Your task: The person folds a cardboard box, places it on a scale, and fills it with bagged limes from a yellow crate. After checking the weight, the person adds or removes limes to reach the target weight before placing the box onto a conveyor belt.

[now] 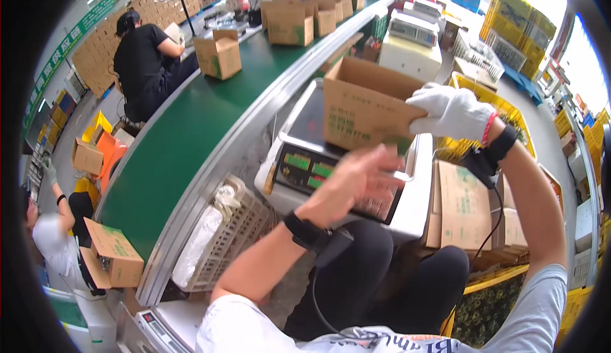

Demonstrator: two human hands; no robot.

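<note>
Box (366, 108) handling takes place above the scale (299, 162), which stands beside the green conveyor belt (191, 130). The right hand (452, 111), in a white glove, grips the box by its right wall. The left hand (353, 184) is bare and open, fingers spread just below the box; it is blurred, so contact cannot be told. Judged best practice: support the underside with the open hand, keep the box level, and keep fingers off the display. The box is brown cardboard with green print on its side, open at the top and slightly tilted.
</note>
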